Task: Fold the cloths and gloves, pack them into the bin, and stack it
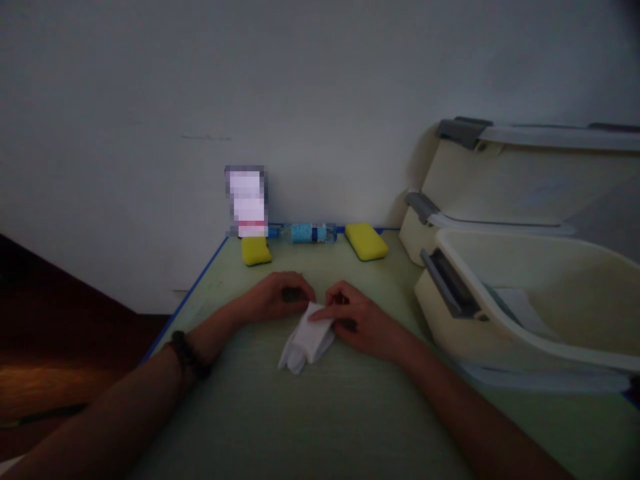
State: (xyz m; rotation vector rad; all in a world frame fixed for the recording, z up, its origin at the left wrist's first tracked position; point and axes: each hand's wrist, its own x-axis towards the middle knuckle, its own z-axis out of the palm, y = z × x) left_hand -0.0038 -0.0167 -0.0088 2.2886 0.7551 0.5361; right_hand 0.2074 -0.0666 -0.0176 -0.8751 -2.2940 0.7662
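A small folded white cloth (311, 337) is held just above or on the green table, its looser layers fanning out at the lower end. Whether it is a glove, a sock or a plain cloth I cannot tell. My left hand (280, 295) curls in from the left, thumb and fingertips pinched at the cloth's top corner. From the right, my right hand (357, 317) grips the cloth's right side, with the index finger laid across its upper face and the thumb partly hidden.
Along the wall lie two yellow sponges (367, 241) and a plastic bottle (310, 233) on its side. A phone (249, 200), blurred out, leans upright behind the left sponge. At right, cream storage boxes (430, 297) stand on the table (280, 427); the front one is open, with something pale inside.
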